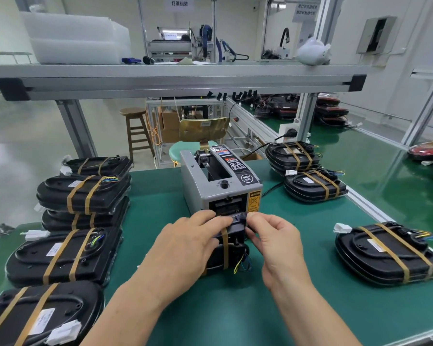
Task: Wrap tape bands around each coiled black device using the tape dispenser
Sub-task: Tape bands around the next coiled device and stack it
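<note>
The tape dispenser's (220, 186) yellow label (254, 202) reads "CAUTION", its button (247, 178) "SEMI".

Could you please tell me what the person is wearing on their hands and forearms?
Nothing: the left hand and right hand are bare, without gloves, rings or a watch; the left forearm and right forearm are uncovered, no sleeve in view.
</note>
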`<state>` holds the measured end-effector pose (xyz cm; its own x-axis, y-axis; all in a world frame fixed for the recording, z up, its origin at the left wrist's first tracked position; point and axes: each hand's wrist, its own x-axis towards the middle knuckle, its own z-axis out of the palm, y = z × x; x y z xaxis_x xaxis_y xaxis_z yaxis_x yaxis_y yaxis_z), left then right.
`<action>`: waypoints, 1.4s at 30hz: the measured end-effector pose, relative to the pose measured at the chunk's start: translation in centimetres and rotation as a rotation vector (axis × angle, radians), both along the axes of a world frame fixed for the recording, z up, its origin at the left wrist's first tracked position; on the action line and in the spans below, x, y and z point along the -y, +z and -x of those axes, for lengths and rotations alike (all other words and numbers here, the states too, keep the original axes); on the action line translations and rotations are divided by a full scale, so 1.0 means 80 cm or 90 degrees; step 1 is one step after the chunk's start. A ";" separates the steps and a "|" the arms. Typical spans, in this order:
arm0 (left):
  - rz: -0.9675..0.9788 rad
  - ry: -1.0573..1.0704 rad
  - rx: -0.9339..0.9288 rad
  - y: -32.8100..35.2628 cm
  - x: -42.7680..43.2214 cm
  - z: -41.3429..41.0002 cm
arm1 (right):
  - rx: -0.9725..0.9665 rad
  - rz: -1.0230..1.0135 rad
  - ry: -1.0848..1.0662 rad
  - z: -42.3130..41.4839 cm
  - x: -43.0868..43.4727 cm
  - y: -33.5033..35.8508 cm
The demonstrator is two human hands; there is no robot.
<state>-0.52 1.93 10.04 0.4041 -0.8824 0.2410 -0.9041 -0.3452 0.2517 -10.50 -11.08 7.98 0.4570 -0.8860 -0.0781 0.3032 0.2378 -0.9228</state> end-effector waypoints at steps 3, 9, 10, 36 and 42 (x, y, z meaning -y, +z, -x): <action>0.023 -0.011 0.002 -0.002 0.002 0.001 | -0.024 0.028 -0.035 -0.004 -0.002 -0.007; 0.056 -0.005 -0.010 -0.007 0.001 0.000 | -0.009 0.034 -0.019 -0.004 -0.004 -0.005; 0.057 -0.007 -0.009 -0.007 0.001 0.000 | -0.007 0.038 -0.016 -0.004 -0.004 -0.004; 0.042 -0.008 -0.001 -0.002 0.005 0.006 | -0.169 0.177 -0.010 -0.012 0.006 -0.012; 0.120 0.001 -0.046 -0.002 0.002 0.006 | -0.239 0.305 -0.015 -0.017 0.016 -0.010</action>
